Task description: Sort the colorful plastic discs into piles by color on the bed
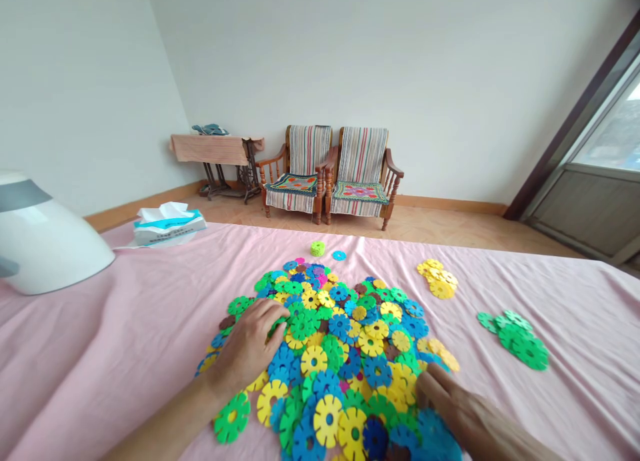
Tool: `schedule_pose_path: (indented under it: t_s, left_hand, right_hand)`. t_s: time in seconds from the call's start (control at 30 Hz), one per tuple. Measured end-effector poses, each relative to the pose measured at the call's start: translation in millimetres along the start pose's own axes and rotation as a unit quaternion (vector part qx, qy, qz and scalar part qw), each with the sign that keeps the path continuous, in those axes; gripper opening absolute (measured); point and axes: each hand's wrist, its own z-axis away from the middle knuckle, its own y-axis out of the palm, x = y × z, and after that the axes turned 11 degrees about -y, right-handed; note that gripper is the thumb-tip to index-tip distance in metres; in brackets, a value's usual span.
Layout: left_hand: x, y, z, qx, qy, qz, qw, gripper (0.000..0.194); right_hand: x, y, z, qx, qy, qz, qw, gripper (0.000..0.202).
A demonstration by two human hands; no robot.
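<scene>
A broad pile of flat, notched plastic flower discs (313, 359) in green, blue, yellow, brown and pink covers the near middle of the table. My left hand (253, 337) is over the pile's left side, thumb and fingers closed around a green flower disc (274, 327) that shows between them. At the right edge of the pile, my right hand (445, 397) touches the discs with its fingers curled down. Whatever those fingers hold, if anything, is hidden. Apart from the pile, at right, lie a group of green discs (523, 341) and a group of yellow discs (437, 278).
Beyond the pile are a stack of lime-green discs (317, 249) and one blue disc (339, 255). A tissue box (170, 227) and a large white appliance (50, 241) stand at left on the pink tablecloth (150, 314). Two wooden armchairs (395, 174) are by the wall.
</scene>
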Motion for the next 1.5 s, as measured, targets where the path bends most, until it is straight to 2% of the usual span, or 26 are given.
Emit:
schedule_pose_path:
  t_s: [0.13, 0.3, 0.5, 0.6, 0.73, 0.83, 0.93, 1.03, 1.2, 1.33, 1.5]
  left_hand:
    - [0, 0.3, 0, 0.004, -0.003, 0.0, 1.0, 0.015]
    - [0, -0.4, 1, 0.006, -0.006, 0.002, 1.0, 0.014]
    - [0, -2.0, 2, 0.013, -0.011, 0.006, 1.0, 0.014]
    - [-1, -2.0, 3, 0.019, -0.014, 0.014, 1.0, 0.013]
    - [-1, -1.0, 3, 0.021, -0.021, 0.023, 0.999, 0.014]
    - [-1, -0.8, 3, 0.021, -0.024, 0.027, 0.999, 0.015]
    - [-2, -1.8, 3, 0.026, -0.027, 0.031, 0.999, 0.015]
    - [-3, -3.1, 3, 0.032, -0.034, 0.034, 0.998, 0.015]
    - [-6, -4.2, 5, 0.039, -0.05, 0.028, 0.998, 0.015]
    - [-7, -4.8, 5, 0.039, -0.055, 0.029, 0.997, 0.016]
    - [-8, -4.8, 6, 0.039, -0.062, 0.027, 0.997, 0.015]
  right_hand:
    - [15, 3, -28, 0.016, 0.02, -0.011, 1.0, 0.05]
    - [35, 8, -77, 0.03, 0.041, -0.001, 0.999, 0.029]
    - [46, 16, -118, -0.033, 0.002, -0.044, 0.999, 0.008]
    - [33, 10, -128, -0.068, 0.017, -0.087, 0.994, 0.008]
    - [-4, -4, -150, -0.139, 0.055, -0.151, 0.977, 0.022]
    - [-34, -11, -179, -0.188, 0.121, -0.153, 0.963, 0.02]
    - [-59, -11, -218, -0.211, 0.171, -0.137, 0.953, 0.013]
    - [-76, -4, -256, -0.199, 0.207, -0.127, 0.95, 0.014]
    - [-90, 10, -299, -0.154, 0.253, -0.101, 0.95, 0.034]
    - [-98, 17, -316, -0.122, 0.275, -0.072, 0.951, 0.033]
    - [-104, 23, -320, -0.104, 0.291, -0.019, 0.951, 0.033]
